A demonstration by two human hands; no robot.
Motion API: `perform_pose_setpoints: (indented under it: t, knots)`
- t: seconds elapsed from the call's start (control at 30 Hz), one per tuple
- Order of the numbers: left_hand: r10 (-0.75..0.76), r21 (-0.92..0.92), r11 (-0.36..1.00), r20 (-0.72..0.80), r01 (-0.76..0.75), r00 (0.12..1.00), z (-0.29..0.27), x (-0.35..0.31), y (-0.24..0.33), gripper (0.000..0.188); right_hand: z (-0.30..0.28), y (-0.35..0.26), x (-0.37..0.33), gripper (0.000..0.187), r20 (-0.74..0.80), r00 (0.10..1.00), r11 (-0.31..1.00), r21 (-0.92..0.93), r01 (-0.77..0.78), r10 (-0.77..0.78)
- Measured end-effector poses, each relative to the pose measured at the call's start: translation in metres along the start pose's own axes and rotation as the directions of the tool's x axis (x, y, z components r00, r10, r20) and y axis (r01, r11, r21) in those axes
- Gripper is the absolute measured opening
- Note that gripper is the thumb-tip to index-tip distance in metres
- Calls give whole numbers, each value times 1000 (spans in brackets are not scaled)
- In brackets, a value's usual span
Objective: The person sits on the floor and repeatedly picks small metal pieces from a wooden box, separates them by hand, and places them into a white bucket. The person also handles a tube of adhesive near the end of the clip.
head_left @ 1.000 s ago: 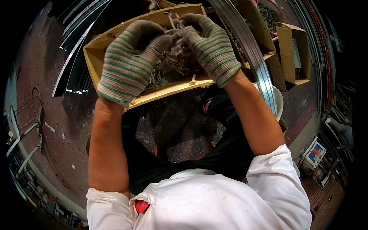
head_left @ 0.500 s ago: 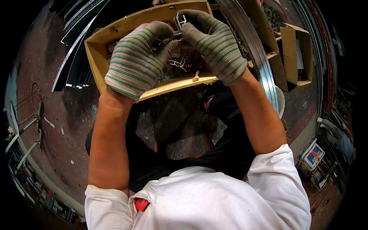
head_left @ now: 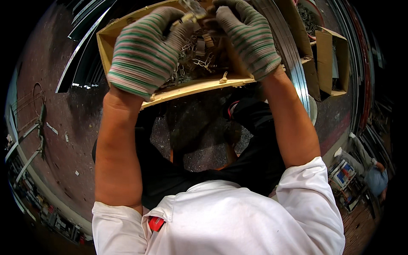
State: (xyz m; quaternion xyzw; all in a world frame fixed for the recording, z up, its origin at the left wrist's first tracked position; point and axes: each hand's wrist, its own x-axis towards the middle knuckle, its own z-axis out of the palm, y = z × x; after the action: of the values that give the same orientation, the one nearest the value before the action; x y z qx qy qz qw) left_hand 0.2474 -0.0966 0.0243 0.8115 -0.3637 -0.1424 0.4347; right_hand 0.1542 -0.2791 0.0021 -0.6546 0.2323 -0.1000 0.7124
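Both my hands wear knitted gloves with green and pale pink stripes. My left hand [head_left: 146,53] is closed, thumb against fingers, over the left part of a shallow wooden box [head_left: 197,91]. It pinches a small metal fitting [head_left: 189,17] with a pale yellowish part, blurred at the top edge of the view. Beside it, my right hand [head_left: 250,40] has curled fingers whose tips are smeared by motion. Whether they grip anything cannot be made out. Below the hands, the box holds loose small metal pieces, among them a bent wire-like clip [head_left: 204,63].
A knotted yellowish scrap [head_left: 224,77] lies on the box's near rim. Long metal strips [head_left: 293,63] run along its right side, with cardboard boxes [head_left: 325,63] beyond. Dark metal profiles [head_left: 83,59] stand at the left. Another person [head_left: 376,176] is at the far right.
Both hands have moved up and slightly apart. The white-metal clip at the right fingertips no longer shows there. More of the box's contents is uncovered, and the other person at the right has shifted.
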Motion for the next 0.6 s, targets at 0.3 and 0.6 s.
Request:
perform_pose_setpoints:
  t: [0.3,0.6]
  knots:
    - [-100,-261,964,-211,42,972,-23,4,2,23,9,72,15,40,301,849,168,-953,252,433]
    - [-109,-355,935,-314,-10,943,-41,3,12,23,45,114,39,34,302,736,-164,-858,487,606]
